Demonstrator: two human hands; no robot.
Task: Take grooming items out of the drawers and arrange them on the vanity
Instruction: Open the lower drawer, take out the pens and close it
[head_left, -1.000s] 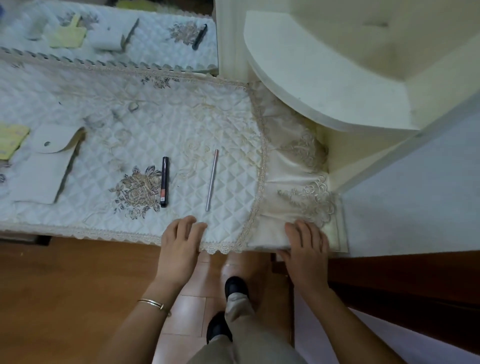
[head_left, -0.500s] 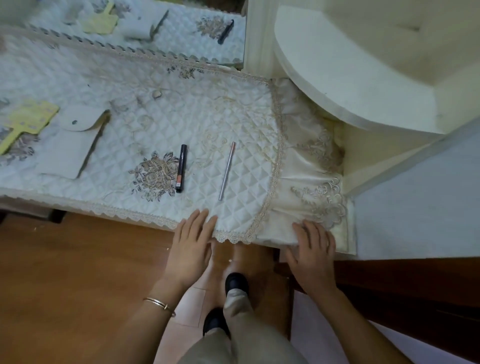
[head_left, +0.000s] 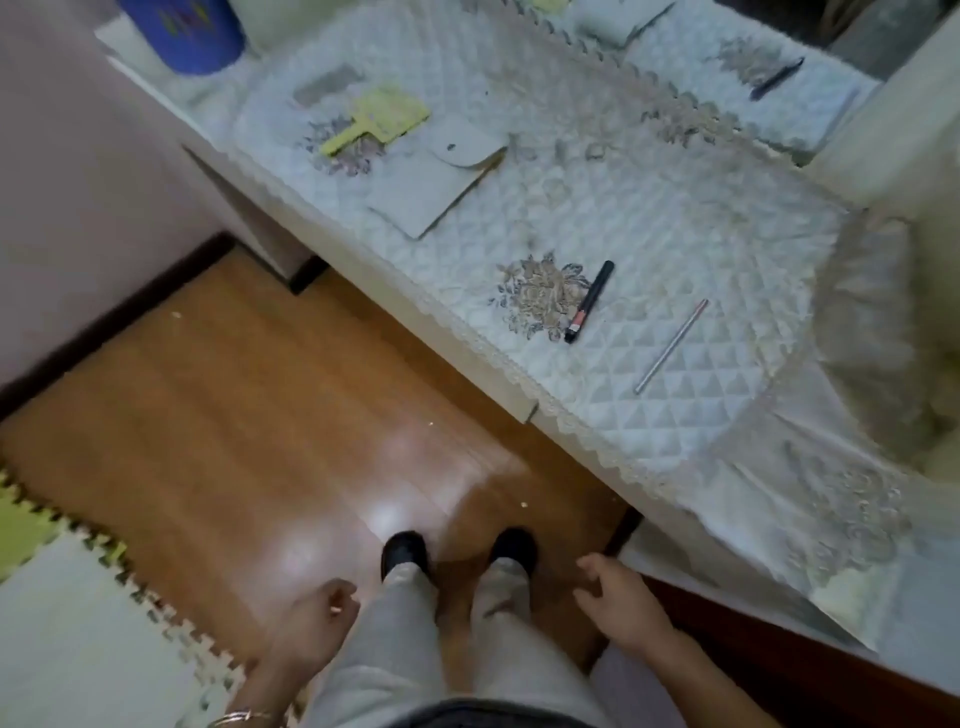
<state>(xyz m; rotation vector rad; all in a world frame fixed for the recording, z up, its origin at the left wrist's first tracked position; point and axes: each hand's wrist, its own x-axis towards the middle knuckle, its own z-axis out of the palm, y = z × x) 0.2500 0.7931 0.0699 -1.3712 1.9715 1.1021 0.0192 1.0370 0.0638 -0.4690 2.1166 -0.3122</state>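
Left grip (head_left: 318, 623) and right grip (head_left: 621, 605) withdrawn from counter (head_left: 675, 234), both loosely curled, empty; arranging likely paused

I read the white quilted cloth vanity cover (head_left: 649, 218) as matt stitched fabric with a lace edge. The black pen-shaped plastic tube (head_left: 589, 301) looks smooth and slightly glossy. The slim silver pencil (head_left: 670, 345) shows a metallic sheen. The brown wood-look floor (head_left: 260, 415) is polished and reflective. The pale interlocking foam mat (head_left: 62, 623) appears matt.
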